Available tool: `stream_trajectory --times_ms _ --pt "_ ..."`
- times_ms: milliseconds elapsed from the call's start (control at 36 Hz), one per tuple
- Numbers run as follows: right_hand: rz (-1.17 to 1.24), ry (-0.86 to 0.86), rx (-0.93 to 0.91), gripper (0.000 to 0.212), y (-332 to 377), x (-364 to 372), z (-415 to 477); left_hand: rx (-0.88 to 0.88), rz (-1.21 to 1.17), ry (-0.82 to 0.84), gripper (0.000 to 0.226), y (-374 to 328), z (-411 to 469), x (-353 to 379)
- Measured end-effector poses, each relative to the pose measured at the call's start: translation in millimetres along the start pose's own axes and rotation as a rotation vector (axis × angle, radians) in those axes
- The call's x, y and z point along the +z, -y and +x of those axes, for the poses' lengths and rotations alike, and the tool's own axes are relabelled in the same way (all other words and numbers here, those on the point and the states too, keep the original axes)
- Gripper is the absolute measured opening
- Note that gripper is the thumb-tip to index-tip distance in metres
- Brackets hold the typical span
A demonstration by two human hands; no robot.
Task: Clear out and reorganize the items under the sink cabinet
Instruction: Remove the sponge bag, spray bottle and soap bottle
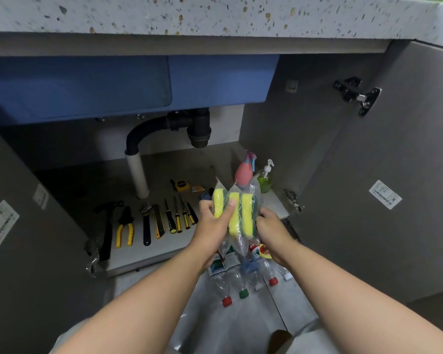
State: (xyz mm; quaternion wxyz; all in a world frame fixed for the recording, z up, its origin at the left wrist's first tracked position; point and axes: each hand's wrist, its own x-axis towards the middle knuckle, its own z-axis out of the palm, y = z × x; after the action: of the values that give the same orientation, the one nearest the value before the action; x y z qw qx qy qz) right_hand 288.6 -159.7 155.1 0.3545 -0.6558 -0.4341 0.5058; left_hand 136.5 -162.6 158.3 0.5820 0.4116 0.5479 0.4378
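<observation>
The step in hand looks like putting the packaged sponges (pixel 246 213) back into the cabinet, and the sensible spot is the bare patch of cabinet floor (pixel 164 172) on the right side, near the pink spray bottle (pixel 244 171) and the green soap dispenser (pixel 264 181), so that cleaning things sit together. To do it well, keep the three packs squared against each other and lower them as one bundle. The loose plastic wrap is slippery, and one pack could slide out. Steer clear of the two upright bottles, which would tip at a nudge, and keep the bundle off the row of tools, where the hammer (pixel 108 226), pliers (pixel 124 227) and screwdrivers (pixel 177 218) lie neatly side by side. At this moment the sponges are held in the air in front of the open cabinet, above a group of empty plastic bottles (pixel 230 279) lying on the floor. The left hand (pixel 214 223) grips the bundle from its side, with the thumb laid across the front of the middle pack. The right hand (pixel 270 224) closes on the opposite edge, its fingers curled round the wrap, so both hands are closed on the sponges.
</observation>
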Motion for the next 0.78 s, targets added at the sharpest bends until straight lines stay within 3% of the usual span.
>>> stream_trajectory --times_ms 167,250,333,472,583,667,778 --pt "-0.111 -0.024 0.005 0.029 7 1 -5 0.063 0.129 0.007 0.048 -4 -5 5" --pt "-0.189 -0.055 -0.028 0.028 14 -2 -11 0.084 0.311 -0.006 0.066 -9 -4 9" --pt "-0.222 -0.058 -0.057 0.022 21 -9 -15 0.036 0.332 0.028 0.087 -13 -6 13" --pt "-0.016 0.092 -0.028 0.032 24 -38 -21 -0.03 0.205 0.059 0.07 -8 -1 15" --pt "0.214 0.203 0.118 0.047 18 -69 -24 -0.104 0.021 0.166 0.076 -7 0 24" --pt "0.194 0.307 0.177 0.062 9 -86 -24 -0.146 -0.059 0.241 0.072 -2 -2 33" --pt "0.193 0.424 0.198 0.06 -2 -90 -21 -0.22 -0.086 0.344 0.058 0 -6 39"
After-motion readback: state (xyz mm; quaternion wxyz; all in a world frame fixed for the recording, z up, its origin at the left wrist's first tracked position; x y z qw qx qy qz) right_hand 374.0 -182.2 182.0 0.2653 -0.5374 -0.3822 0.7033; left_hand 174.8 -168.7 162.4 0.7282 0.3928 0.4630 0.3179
